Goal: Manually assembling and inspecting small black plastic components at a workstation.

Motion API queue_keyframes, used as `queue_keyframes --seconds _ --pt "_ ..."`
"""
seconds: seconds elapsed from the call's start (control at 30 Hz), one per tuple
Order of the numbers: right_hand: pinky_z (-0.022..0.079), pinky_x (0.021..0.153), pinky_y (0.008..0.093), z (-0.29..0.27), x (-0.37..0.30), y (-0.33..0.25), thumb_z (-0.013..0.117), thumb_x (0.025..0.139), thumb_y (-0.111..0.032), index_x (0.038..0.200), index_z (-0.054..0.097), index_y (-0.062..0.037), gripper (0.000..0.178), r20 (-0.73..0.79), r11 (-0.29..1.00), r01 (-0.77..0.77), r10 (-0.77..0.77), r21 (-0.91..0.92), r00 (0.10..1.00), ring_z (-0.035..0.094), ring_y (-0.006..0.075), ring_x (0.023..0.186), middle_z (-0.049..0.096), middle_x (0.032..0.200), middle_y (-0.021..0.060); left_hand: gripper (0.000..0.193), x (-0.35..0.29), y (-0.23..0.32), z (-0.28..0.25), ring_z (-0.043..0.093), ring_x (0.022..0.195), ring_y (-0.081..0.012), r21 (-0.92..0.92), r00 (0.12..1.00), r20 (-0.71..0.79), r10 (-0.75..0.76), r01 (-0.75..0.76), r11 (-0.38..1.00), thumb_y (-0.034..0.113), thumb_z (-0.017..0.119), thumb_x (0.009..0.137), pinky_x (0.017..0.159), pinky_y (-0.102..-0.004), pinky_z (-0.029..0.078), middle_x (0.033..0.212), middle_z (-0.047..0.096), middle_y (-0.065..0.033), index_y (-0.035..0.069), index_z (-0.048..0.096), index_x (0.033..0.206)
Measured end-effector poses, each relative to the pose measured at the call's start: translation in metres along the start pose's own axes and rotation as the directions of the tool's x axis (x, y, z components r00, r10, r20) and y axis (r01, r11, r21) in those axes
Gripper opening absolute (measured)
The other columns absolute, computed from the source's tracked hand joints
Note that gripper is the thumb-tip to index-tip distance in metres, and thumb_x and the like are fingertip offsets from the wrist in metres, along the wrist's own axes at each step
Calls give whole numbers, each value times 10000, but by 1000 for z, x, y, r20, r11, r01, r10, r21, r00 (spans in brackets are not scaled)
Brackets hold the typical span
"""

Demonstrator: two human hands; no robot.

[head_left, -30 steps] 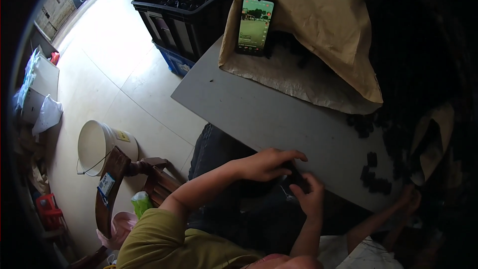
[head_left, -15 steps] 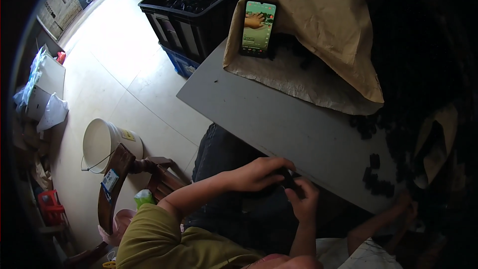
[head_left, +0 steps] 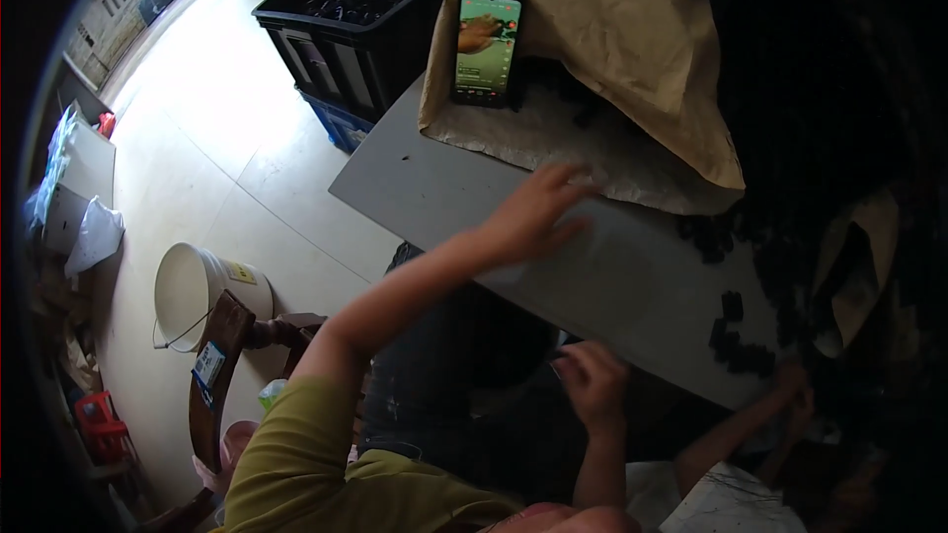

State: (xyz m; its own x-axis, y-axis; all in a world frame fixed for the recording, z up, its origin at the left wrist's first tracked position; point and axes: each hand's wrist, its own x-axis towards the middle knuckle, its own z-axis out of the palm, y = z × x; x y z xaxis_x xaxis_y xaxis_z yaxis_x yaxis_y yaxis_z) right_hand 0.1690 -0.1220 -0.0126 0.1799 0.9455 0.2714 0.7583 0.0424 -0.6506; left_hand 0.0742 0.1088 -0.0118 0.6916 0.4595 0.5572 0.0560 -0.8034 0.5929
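Note:
My left hand (head_left: 538, 219) is stretched over the grey table, its fingers apart and a little blurred, with nothing seen in them. It hovers just short of the paper sack's (head_left: 632, 49) open mouth, where dark pieces lie in shadow. Low by the table's near edge, my right hand (head_left: 595, 383) is closed with its fingers curled. A small pale tip shows at its fingertips, too small to name. A lit phone (head_left: 486, 49) leans upright against the sack. Small black blocks (head_left: 731, 306) lie on the right of the table.
Another person's hands (head_left: 798, 393) are at the table's right end. Beyond the table stands a black crate (head_left: 326, 59) heaped with dark pieces, over a blue one (head_left: 341, 125). A white bucket (head_left: 188, 296) and a wooden chair (head_left: 225, 331) are on the left.
My hands were together around a dark piece over my lap. My left hand has let go and moved up and forward over the table. My right hand has stayed low; the dark piece no longer shows.

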Motion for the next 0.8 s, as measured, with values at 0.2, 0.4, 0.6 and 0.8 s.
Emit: queue_keyframes --seconds 0.2,0.4,0.6,0.8 --pt "440 592 317 -19 31 45 608 853 -92 826 607 25 120 -190 976 -185 161 -118 969 567 223 653 578 756 123 703 101 -91 29 253 1287 -415 598 992 -48 -113 120 792 412 631 747 1005 -586 267 1413 319 -185 107 418 1343" --pt "411 567 296 -7 35 58 600 848 -68 803 580 39 118 -202 988 -145 130 -59 971 528 185 623 543 712 101 831 124 -139 46 184 1334 -425 384 890 -270 -367 449 807 524 522 790 1025 -605 198 1496 183 -158 119 215 1447" --pt "396 557 281 -10 34 64 612 839 -82 804 584 30 120 -176 981 -191 185 -17 967 521 158 630 548 717 80 614 145 -149 81 238 1346 -315 -629 919 -395 -12 -261 733 448 309 947 1096 -456 196 1502 178 -110 125 171 1451" --pt "376 535 266 -9 37 59 607 838 -84 810 592 15 104 -184 968 -251 247 -3 951 512 152 615 542 702 72 671 151 -160 95 155 1388 -255 229 956 -288 -61 131 965 550 220 933 1124 -395 127 1521 143 -57 149 128 1463"
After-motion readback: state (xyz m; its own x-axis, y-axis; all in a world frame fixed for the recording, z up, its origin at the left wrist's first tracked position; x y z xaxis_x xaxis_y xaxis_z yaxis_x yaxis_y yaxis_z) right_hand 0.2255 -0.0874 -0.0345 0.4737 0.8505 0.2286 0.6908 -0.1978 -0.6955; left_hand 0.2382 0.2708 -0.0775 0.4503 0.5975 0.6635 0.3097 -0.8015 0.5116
